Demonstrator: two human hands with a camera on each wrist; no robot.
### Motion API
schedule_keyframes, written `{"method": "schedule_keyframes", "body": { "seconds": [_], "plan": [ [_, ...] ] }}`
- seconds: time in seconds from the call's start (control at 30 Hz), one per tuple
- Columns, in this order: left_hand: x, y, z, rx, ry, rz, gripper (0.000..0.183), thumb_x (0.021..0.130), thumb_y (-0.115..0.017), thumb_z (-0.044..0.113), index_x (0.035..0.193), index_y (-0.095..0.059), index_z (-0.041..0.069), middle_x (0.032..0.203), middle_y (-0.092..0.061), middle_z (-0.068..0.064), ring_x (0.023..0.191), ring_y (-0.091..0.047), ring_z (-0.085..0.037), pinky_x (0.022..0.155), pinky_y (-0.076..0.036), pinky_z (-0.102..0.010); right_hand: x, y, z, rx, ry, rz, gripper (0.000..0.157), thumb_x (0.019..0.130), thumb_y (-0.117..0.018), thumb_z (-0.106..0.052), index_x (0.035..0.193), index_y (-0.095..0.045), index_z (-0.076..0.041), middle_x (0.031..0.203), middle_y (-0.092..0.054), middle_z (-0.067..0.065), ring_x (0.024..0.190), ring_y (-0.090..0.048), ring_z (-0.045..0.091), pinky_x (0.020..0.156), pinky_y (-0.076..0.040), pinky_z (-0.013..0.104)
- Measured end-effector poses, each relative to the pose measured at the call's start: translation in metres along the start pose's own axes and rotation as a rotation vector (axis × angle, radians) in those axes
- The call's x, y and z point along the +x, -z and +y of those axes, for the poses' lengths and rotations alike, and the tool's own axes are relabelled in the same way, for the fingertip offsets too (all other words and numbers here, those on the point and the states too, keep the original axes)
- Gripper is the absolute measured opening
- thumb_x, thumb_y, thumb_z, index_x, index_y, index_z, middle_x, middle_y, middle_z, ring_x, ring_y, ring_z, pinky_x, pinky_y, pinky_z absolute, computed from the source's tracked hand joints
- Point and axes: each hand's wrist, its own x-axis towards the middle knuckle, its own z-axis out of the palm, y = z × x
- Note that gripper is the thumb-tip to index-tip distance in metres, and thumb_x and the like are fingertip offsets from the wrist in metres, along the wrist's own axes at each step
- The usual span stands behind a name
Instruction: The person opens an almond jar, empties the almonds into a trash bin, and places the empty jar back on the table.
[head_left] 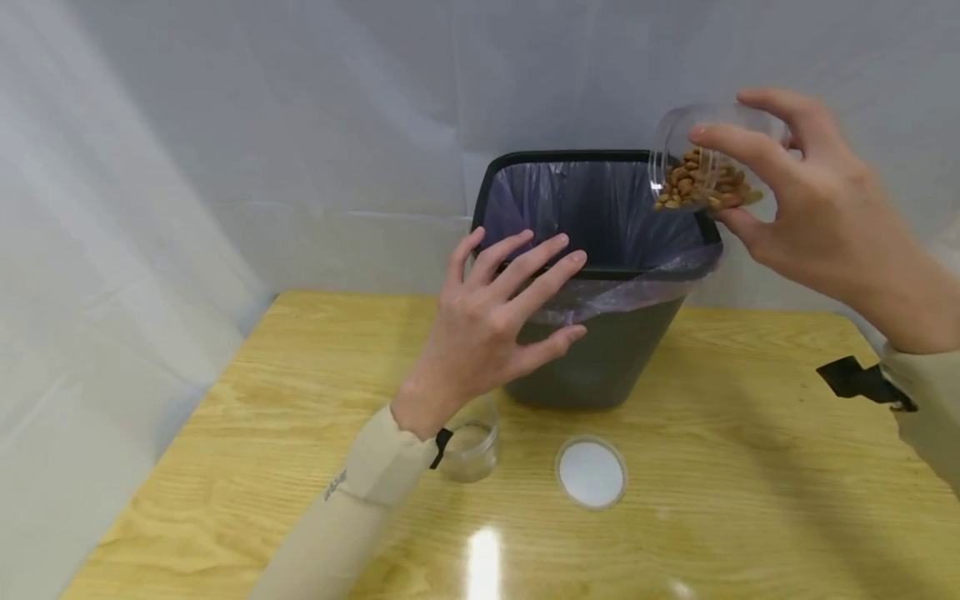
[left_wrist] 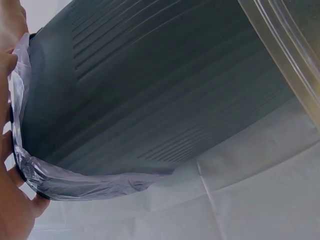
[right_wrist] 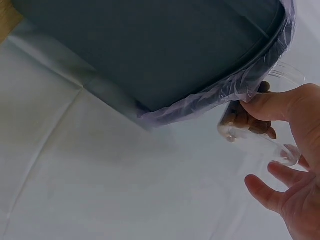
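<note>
My right hand [head_left: 840, 204] grips a clear jar [head_left: 678, 129] between thumb and fingers. The jar lies tipped on its side, its mouth facing left over the right rim of a dark bin [head_left: 585, 367]. Brown almonds [head_left: 693, 183] are heaped along the jar's lower side, and in the right wrist view some almonds [right_wrist: 242, 120] show through its wall. A translucent purple liner [head_left: 645, 287] is folded over the bin's rim. My left hand [head_left: 491, 321] rests on the near left rim with fingers spread; in the left wrist view its fingertips are at the liner-covered edge.
On the wooden table [head_left: 300, 400], an upright clear container [head_left: 476, 458] stands partly behind my left wrist. A round white lid [head_left: 592, 473] lies flat in front of the bin. Pale sheeting [head_left: 300, 125] hangs behind the table and at its left.
</note>
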Motion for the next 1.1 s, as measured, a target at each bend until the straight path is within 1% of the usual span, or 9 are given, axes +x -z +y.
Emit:
{"method": "schedule_keyframes", "body": {
  "seconds": [0.17,0.33,0.5,0.6,0.8,0.9,1.1],
  "plan": [
    [0.001,0.000,0.000,0.008,-0.003,-0.002,0.061,0.085,-0.059,0.055,0.138,-0.051,0.024,0.139,-0.053,0.001,0.131,-0.044,-0.024,0.113,-0.022,-0.055,0.007,0.001,0.000,-0.009,0.025,0.000,0.089,0.062,-0.077,0.017,0.138,-0.048,-0.021,0.146,-0.035,0.025,0.121,-0.043,0.047,0.085,-0.042,0.061],
    [0.002,0.000,0.000,0.019,-0.002,-0.019,0.061,0.086,-0.057,0.056,0.139,-0.049,0.025,0.141,-0.051,0.002,0.132,-0.043,-0.024,0.113,-0.021,-0.055,0.012,0.001,0.001,-0.042,0.079,0.002,0.089,0.061,-0.077,0.017,0.137,-0.048,-0.020,0.143,-0.037,0.027,0.124,-0.041,0.048,0.090,-0.041,0.060],
    [0.002,0.000,0.001,0.026,-0.004,-0.040,0.063,0.086,-0.056,0.057,0.140,-0.048,0.026,0.142,-0.050,0.002,0.133,-0.042,-0.025,0.113,-0.021,-0.056,0.012,0.002,0.001,-0.074,0.103,-0.014,0.090,0.064,-0.076,0.016,0.140,-0.045,-0.022,0.144,-0.036,0.027,0.128,-0.039,0.048,0.096,-0.038,0.062],
    [0.002,0.000,0.001,0.025,-0.003,-0.042,0.063,0.086,-0.057,0.058,0.140,-0.047,0.026,0.143,-0.049,0.002,0.133,-0.041,-0.025,0.113,-0.020,-0.056,0.012,0.002,0.001,-0.080,0.111,-0.014,0.091,0.064,-0.075,0.017,0.140,-0.044,-0.023,0.144,-0.035,0.027,0.129,-0.039,0.048,0.097,-0.037,0.062],
    [0.002,0.000,0.001,0.021,0.002,-0.044,0.063,0.086,-0.057,0.057,0.140,-0.047,0.026,0.143,-0.049,0.002,0.133,-0.041,-0.025,0.113,-0.019,-0.056,0.011,0.002,0.002,-0.091,0.109,-0.023,0.092,0.064,-0.076,0.016,0.141,-0.043,-0.024,0.145,-0.034,0.027,0.129,-0.038,0.047,0.094,-0.038,0.064],
    [0.002,0.000,0.002,0.019,0.003,-0.042,0.063,0.086,-0.057,0.057,0.140,-0.048,0.026,0.142,-0.049,0.002,0.133,-0.041,-0.025,0.113,-0.019,-0.056,0.011,0.002,0.002,-0.093,0.110,-0.027,0.092,0.065,-0.075,0.017,0.141,-0.043,-0.024,0.145,-0.034,0.027,0.131,-0.037,0.047,0.094,-0.037,0.064],
    [0.003,0.000,0.002,0.020,0.003,-0.040,0.063,0.086,-0.057,0.057,0.140,-0.048,0.026,0.142,-0.050,0.002,0.133,-0.041,-0.025,0.113,-0.019,-0.056,0.010,0.002,0.002,-0.096,0.120,-0.023,0.093,0.062,-0.076,0.018,0.139,-0.044,-0.022,0.144,-0.035,0.028,0.132,-0.036,0.047,0.090,-0.038,0.065]
  ]
}}
